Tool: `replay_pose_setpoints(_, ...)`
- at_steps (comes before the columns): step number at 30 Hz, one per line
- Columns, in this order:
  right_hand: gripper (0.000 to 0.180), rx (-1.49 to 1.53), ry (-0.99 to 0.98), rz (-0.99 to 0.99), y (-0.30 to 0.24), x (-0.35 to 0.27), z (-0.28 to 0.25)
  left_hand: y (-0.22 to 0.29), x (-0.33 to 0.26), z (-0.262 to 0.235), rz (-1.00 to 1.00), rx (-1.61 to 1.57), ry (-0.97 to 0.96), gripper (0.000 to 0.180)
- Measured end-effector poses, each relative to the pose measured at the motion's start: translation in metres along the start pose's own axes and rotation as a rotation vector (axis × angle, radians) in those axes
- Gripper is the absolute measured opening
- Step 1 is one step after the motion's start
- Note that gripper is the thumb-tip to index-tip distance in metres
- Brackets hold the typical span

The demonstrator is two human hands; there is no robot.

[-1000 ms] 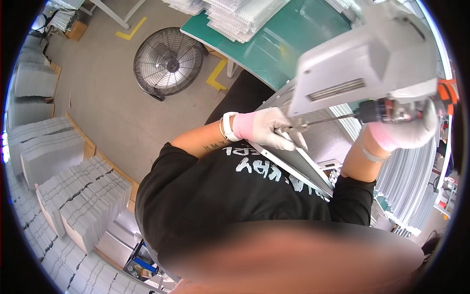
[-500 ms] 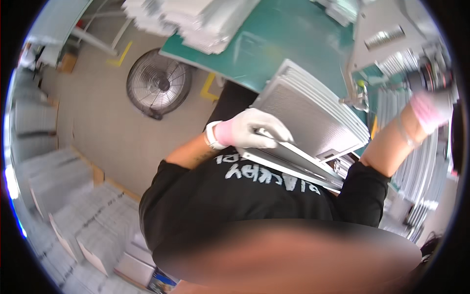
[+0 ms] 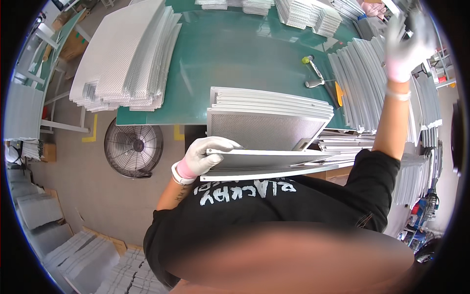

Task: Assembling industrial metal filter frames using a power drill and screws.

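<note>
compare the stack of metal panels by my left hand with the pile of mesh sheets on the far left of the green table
The panel stack is framed, squared up, and hangs over the table's near edge, gripped by the left hand. The mesh pile is frameless, larger, fanned loosely, lying untouched on the green table. Both are silvery metal.

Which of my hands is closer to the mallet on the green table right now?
Right. The right hand is raised beyond the mallet, off to its right. The left hand is farther away, gripping the edge of the metal filter panel by the body.

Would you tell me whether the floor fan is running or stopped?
Cannot tell: the floor fan stands upright, but its grille hides the blades.
</note>
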State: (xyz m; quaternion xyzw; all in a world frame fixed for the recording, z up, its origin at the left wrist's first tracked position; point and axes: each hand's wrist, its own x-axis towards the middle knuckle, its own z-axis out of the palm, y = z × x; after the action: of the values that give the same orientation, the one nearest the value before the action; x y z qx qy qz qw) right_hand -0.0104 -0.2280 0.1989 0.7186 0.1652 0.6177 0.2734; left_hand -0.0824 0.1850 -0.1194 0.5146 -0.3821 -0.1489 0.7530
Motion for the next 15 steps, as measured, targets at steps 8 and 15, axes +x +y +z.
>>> replay_pose_setpoints(8, 0.02, 0.775, -1.512, -0.211, -0.111, -0.222, 0.07, 0.007, 0.003, 0.002, -0.024, 0.116, -0.042, 0.032)
replay_pose_setpoints(15, 0.024, 0.771, -1.189, -0.16, -0.12, -0.173, 0.086, 0.009, 0.004, 0.006, -0.055, 0.089, -0.008, 0.036)
